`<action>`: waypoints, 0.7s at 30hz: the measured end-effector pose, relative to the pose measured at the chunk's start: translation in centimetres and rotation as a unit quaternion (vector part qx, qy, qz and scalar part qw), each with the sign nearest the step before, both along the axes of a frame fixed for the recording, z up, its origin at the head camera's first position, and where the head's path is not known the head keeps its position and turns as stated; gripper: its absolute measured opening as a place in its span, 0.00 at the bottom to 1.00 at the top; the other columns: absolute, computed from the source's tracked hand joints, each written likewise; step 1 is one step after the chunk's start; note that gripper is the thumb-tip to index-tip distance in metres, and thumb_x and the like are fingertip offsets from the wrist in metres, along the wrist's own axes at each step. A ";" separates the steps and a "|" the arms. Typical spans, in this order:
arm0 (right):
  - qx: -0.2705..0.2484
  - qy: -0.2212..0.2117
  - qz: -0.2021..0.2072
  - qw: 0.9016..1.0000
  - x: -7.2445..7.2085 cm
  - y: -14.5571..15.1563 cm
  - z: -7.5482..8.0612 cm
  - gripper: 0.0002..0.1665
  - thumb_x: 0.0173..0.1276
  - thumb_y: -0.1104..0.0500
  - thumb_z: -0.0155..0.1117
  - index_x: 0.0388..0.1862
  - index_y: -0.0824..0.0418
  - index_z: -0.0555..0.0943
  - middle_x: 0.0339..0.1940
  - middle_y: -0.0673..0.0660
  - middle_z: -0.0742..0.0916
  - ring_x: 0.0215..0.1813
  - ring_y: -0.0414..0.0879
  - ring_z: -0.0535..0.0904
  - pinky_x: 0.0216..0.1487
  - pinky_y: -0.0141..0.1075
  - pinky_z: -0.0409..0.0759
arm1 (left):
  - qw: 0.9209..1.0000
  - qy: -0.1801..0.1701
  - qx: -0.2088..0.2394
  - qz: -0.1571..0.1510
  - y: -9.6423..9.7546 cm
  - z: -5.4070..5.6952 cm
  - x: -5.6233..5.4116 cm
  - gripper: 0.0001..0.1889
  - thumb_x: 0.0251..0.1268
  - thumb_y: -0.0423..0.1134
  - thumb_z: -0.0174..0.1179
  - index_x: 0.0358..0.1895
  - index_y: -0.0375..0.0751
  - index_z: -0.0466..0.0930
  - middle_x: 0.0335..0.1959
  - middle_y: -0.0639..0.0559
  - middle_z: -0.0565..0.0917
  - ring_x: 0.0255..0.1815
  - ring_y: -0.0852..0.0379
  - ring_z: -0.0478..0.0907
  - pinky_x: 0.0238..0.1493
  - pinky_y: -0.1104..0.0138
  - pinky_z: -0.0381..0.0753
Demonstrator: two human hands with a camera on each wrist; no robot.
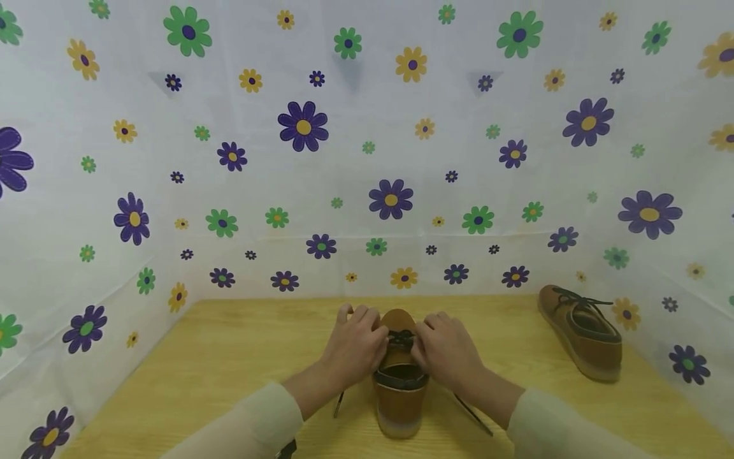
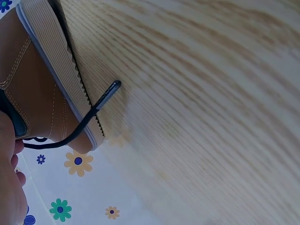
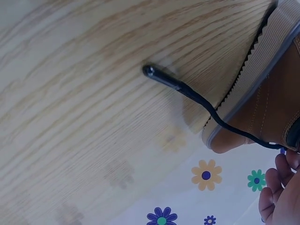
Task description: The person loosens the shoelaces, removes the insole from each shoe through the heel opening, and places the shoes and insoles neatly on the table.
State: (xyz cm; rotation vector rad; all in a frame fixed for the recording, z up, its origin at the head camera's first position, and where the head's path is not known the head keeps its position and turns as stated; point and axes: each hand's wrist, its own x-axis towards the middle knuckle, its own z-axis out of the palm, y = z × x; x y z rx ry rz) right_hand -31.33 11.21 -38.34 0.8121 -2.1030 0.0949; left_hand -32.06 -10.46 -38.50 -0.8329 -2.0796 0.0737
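Black shoelace (image 2: 95,109), pinched from both sides.
Left hand (image 1: 357,341) and right hand (image 1: 450,350) each grip it; brown lace-up shoe (image 1: 401,405) directly beneath, between them; second brown shoe (image 1: 599,354) well apart, to the grip's right.

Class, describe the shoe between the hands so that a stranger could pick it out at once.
Look at the table, near its middle. There, between the left hand and the right hand, stands a brown shoe, heel nearest us. Unlike the other shoe, off to the right, this one has both hands at its dark lace.
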 end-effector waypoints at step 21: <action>-0.038 -0.018 0.007 0.999 -0.4 1.8 -0.4 0.13 0.52 0.63 0.63 0.18 0.54 0.68 0.20 0.48 0.72 0.23 0.42 0.64 0.25 0.31 0.62 | 0.998 -0.028 0.052 0.002 -1.4 -0.5 0.2 0.05 0.63 0.42 0.65 0.30 0.50 0.82 0.31 0.56 0.73 0.35 0.53 0.69 0.48 0.50 0.65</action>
